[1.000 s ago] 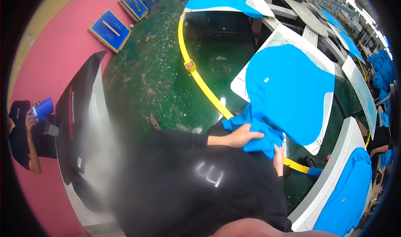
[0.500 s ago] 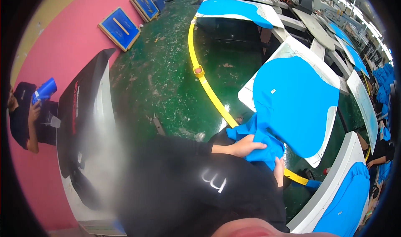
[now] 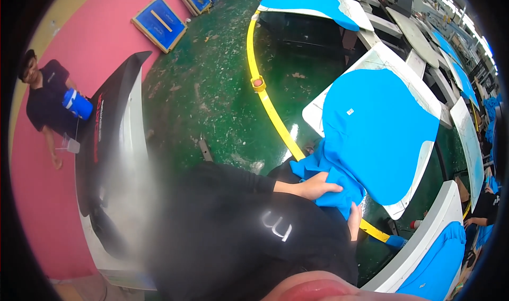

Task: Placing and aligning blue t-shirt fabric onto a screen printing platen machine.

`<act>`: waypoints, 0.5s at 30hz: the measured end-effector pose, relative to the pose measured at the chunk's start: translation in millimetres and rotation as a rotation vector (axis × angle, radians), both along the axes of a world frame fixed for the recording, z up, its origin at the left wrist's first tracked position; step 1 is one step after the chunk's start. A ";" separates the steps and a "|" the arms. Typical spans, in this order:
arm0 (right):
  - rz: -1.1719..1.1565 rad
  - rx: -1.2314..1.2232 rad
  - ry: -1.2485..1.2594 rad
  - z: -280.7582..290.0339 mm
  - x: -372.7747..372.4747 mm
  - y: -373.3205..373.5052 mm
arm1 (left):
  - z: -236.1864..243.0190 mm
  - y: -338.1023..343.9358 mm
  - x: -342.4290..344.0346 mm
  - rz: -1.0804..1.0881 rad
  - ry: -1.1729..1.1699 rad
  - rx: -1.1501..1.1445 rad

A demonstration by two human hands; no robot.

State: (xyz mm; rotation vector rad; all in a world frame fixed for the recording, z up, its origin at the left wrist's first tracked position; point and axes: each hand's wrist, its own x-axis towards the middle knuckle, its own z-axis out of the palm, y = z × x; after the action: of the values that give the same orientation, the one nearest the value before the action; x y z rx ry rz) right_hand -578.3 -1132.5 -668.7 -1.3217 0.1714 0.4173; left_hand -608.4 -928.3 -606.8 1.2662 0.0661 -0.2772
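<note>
Blue cloth (image 3: 374, 136) gathers between two bare hands right of the frame's centre; the left hand (image 3: 314, 186) presses its thumb (image 3: 334, 187) down on a bunched fold, pinching it, the other fingers mostly hidden by the cloth; the right hand (image 3: 354, 224), just below and to the right, meets the cloth's lower edge, its fingers partly covered, so whether they pinch cannot be told; a black sleeve (image 3: 249, 179) leads into the left hand, and a black top (image 3: 222, 237) fills the lower centre of the frame.

Beyond the hands, the cloth spreads toward the upper right, lying smooth over a white board (image 3: 314, 115) whose edges show around it; a small pale label (image 3: 350, 111) marks its upper left part; a yellow band (image 3: 272, 112) curves from the upper centre down toward the cloth, a yellow ring (image 3: 258, 84) partway along it, above a scuffed green floor (image 3: 212, 94).

Farther out, another blue piece (image 3: 302, 1) covers a board at the top of the frame, and one more (image 3: 437, 261) lies at lower right; at left, beside a black machine cover (image 3: 114, 126), a co-worker (image 3: 47, 102) stands with a blue jug (image 3: 80, 106) at chest height; framed blue panels (image 3: 159, 24) sit at upper left.
</note>
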 end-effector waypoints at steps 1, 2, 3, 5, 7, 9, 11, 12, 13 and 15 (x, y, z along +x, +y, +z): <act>-0.029 -0.007 0.056 -1.1 2.6 -4.2 | -2.8 -4.5 1.8 -0.019 0.042 -0.003; 0.043 -0.001 0.014 -1.6 4.0 -9.0 | -5.1 -9.8 2.8 0.023 0.019 -0.023; 0.068 -0.003 -0.070 -3.1 6.2 -12.6 | -6.9 -13.3 4.0 0.066 -0.003 -0.044; 0.107 0.055 0.007 -6.2 7.6 -17.8 | -7.6 -15.5 4.3 0.058 0.030 -0.090; 0.111 0.116 0.031 -9.7 9.1 -22.7 | -2.7 -13.4 3.2 0.064 0.055 -0.125; 0.166 -0.155 -0.246 -12.6 11.6 -30.1 | 8.5 -7.5 2.1 0.129 0.006 -0.159; 0.099 -0.348 -0.184 -12.4 14.8 -42.5 | 25.6 4.8 2.4 0.157 -0.080 -0.131; 0.159 -0.406 -0.201 -9.4 19.1 -51.9 | 35.7 11.8 2.4 0.167 -0.163 -0.040; 0.167 -0.501 -0.175 -5.4 19.7 -61.6 | 46.5 18.6 2.5 0.153 -0.265 0.068; 0.170 -0.195 -0.221 8.4 23.5 -83.9 | 69.4 33.9 6.3 0.160 -0.409 0.095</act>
State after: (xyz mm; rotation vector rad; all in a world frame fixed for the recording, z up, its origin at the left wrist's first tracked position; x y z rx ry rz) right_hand -554.8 -1216.5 -660.2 -1.5707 -0.0885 0.4019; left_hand -602.0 -894.4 -537.4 1.3819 -0.1707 0.1266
